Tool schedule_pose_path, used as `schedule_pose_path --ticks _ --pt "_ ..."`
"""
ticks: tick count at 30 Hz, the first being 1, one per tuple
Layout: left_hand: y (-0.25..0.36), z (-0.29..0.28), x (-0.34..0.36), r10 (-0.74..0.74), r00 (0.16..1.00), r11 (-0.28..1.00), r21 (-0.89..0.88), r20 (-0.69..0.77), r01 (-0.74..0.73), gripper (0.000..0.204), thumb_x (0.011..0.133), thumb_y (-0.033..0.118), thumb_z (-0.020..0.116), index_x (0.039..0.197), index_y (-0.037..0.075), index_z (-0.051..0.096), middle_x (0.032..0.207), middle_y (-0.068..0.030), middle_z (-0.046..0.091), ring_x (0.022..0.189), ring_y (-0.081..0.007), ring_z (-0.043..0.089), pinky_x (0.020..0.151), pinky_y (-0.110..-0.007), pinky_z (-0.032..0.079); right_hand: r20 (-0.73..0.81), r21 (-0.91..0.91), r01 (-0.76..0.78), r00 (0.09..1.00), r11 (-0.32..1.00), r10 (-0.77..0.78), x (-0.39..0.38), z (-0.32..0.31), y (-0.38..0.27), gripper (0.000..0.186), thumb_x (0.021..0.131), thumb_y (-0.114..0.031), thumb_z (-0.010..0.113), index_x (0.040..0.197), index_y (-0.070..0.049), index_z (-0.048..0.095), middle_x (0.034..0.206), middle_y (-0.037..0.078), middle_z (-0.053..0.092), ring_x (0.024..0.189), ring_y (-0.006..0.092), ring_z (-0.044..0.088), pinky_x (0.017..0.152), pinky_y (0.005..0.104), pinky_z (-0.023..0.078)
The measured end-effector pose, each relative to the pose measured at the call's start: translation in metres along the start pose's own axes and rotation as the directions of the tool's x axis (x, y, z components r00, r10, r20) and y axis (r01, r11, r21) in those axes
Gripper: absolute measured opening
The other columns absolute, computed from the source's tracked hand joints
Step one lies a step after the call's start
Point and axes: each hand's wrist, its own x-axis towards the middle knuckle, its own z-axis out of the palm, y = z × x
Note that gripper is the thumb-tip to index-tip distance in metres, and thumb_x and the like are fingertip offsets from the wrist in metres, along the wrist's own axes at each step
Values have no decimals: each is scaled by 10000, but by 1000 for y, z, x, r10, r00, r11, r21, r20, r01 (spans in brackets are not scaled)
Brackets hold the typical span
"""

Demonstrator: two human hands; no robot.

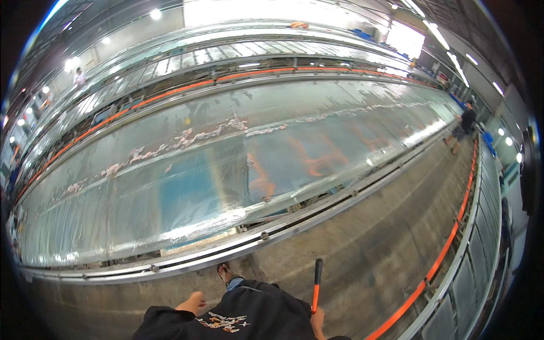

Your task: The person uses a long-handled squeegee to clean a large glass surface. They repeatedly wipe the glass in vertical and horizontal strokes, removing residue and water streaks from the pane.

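My right hand (317,322) shows at the bottom edge, closed around an orange rod with a black tip (317,283) that points up and away from me. My left hand (194,303) hangs by my side as a loose fist with nothing visible in it. Between them are my dark printed top and one sandalled foot (225,273) on the concrete floor (368,249). In front of me runs a long trough (226,170) behind a clear wet panel, with a line of pale pink pieces (192,137) along it.
A metal rail (260,235) edges the trough at floor level. An orange rail (436,263) and a metal fence bound the walkway on the right. One person (464,126) walks at the far right, another (79,76) stands far left.
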Motion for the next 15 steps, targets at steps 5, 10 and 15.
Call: schedule_pose_path --ticks 5,10,15 --pt "-53 18 -49 -440 821 153 -871 364 468 340 969 256 482 1017 -65 583 968 -247 691 772 -397 690 644 -529 569 220 -93 -198 952 976 214 -1 31 60 243 842 -230 624 945 -34 724 863 203 705 860 378 684 769 479 518" --pt "-7 49 -20 -518 732 -87 -879 442 469 276 941 220 485 1013 -34 565 926 -231 688 751 -369 690 639 -522 576 372 2 -270 894 963 250 35 16 20 328 853 -285 621 1003 -8 709 917 226 703 924 386 676 804 485 509" --pt "119 38 71 -288 899 908 -392 -330 147 676 821 594 581 879 -63 727 882 -241 719 838 -357 721 734 -471 566 491 68 -195 860 978 138 66 18 -22 416 864 -340 617 1061 18 695 971 249 701 988 393 669 838 492 499"
